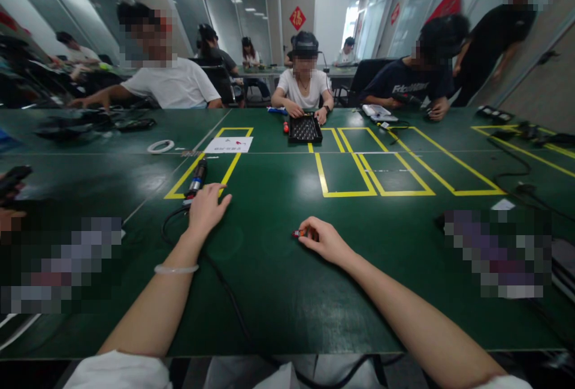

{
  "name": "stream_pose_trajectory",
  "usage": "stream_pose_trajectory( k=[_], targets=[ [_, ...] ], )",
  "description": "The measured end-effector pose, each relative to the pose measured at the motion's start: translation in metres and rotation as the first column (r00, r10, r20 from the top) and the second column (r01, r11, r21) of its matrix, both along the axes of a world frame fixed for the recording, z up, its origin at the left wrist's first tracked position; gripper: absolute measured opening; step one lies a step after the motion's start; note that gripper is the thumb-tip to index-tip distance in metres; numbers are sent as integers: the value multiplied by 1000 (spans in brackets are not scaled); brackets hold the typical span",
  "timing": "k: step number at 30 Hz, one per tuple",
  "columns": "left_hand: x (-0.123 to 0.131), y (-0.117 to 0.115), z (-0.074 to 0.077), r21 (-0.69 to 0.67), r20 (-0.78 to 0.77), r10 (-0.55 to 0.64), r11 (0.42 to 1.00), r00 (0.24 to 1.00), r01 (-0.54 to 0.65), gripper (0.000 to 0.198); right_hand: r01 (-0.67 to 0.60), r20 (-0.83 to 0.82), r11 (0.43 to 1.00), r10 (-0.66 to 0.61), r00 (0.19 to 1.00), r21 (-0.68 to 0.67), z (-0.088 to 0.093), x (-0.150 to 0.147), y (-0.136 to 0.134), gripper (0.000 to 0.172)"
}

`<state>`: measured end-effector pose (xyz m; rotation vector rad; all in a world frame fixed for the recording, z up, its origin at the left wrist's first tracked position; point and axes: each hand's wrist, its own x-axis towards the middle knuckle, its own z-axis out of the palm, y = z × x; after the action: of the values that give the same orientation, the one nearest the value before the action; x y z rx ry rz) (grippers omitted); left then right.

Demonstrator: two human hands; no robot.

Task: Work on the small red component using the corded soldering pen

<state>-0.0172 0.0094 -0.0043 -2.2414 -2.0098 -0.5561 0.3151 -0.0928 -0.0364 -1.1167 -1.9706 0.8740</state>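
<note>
My left hand (206,206) reaches forward over the green table with its fingers out and the thumb apart. Just beyond it lies a black corded cylindrical tool (196,178) with a blue band and a red end. The hand overlaps the tool's near end; whether it touches it I cannot tell. A pale bracelet (176,269) circles my left wrist. Nearer the middle, my right hand (321,238) is closed in a pinch around a small red-and-orange piece (296,234). Fingers hide most of that piece, so its kind does not show.
Yellow tape outlines (350,193) mark the green table (269,293). A printed sheet (230,145) and a white ring (160,146) lie farther off. Across the table, a person works at a black tray (305,130). A black cord (229,293) runs beneath my left forearm. Other people sit on both sides.
</note>
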Motion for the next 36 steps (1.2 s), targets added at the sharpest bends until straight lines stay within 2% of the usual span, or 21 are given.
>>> stream_pose_trajectory(
  k=[2,5,9,15,19,25,30,36],
  targets=[
    [-30,7,-4,25,-61,193,981,979,-192,56,-2,10,1000,2,1000,-4,0,0,0,12],
    [-62,13,-9,-62,-62,322,944,945,-325,68,-8,14,1000,8,1000,3,-1,0,0,13],
    [-81,20,-10,-226,-24,357,908,934,-353,71,-8,26,1000,8,1000,5,-2,0,1,12],
    [-80,25,-11,-204,-49,312,927,949,-316,69,-9,25,1000,9,1000,1,0,-1,0,10],
    [-60,18,-10,-202,-77,254,943,964,-264,71,-2,23,1000,2,1000,3,1,-1,0,10],
    [-7,2,-10,-193,-94,114,972,989,-130,65,11,34,1000,-11,999,-1,1,-3,0,9],
    [43,-18,-12,-174,-40,-134,977,990,126,65,12,8,1000,-12,1000,4,1,-2,1,9],
    [92,-46,-12,-176,85,-418,887,905,426,64,26,-24,1000,-26,999,6,-2,-2,2,10]
  ],
)
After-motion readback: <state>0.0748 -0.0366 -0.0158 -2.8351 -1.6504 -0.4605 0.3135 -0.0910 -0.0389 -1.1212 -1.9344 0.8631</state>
